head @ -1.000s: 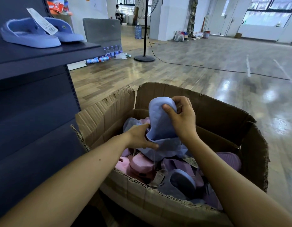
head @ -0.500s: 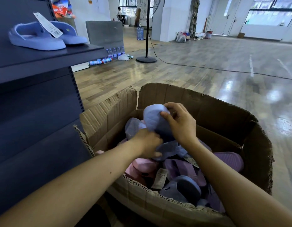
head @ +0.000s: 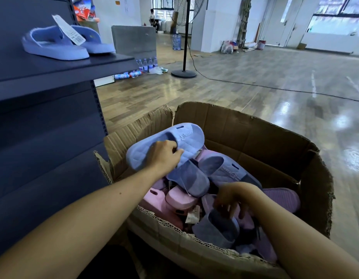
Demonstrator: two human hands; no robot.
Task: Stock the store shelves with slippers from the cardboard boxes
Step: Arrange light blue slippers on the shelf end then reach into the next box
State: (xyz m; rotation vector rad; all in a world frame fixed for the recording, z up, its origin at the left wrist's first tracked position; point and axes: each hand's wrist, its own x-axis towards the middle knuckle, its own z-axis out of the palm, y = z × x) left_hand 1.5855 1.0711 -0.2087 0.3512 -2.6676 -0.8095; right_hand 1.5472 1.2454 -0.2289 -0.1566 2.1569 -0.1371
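Upper left of frame: dark shelf (head: 54, 67) with a pair of blue slippers (head: 54, 46) on it, white tag on top. Centre: open cardboard box (head: 255, 133) on the floor just right of the shelf unit, full of slippers. Left hand (head: 164, 156) over the box's upper-left part, fingers curled round the strap edge of a light-blue slipper (head: 186, 137) and gripping it, the slipper lifted clear above the pile. A second blue slipper (head: 190, 178) lies just below it, touching. Pink slippers (head: 174, 198) underneath, lower left in the box. Right hand (head: 232, 198) lower centre-right, inside the box, fingers pointing down and loosely apart, tips at the strap of a grey-blue slipper (head: 216, 228); blurred, cannot tell if it pinches it. Purple slipper (head: 283, 196) right of that hand. Fan stand (head: 183, 73) upper centre on the floor.
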